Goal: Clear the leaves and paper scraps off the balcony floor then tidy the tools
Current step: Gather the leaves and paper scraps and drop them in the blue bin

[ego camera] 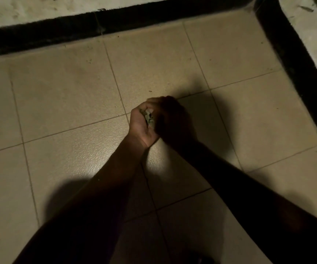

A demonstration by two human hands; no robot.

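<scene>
**Item:** clump of grey-green dry leaf fragments (147, 116), with one pale fleck that may be paper.

**Location:** in the cupped palm of the left hand (143, 123), held over the beige square-tiled balcony floor (62, 96), not far from the corner where the black skirting strip (39, 33) turns.

**Holders:** the left hand is palm-up, its fingers curled round the clump. The right hand (172, 119) lies against it from the right, deep in shadow. Whether its fingers pinch the clump or merely cover it cannot be told.

**Handling (judged):** very light, dry and brittle. It is likely to crumble if squeezed and to sift out between fingers. It is best carried in a closed cup, with the second hand as a lid rather than a pinch.

**Outstanding:** small dark speck (150, 91) on the tile just beyond the hands.
</scene>
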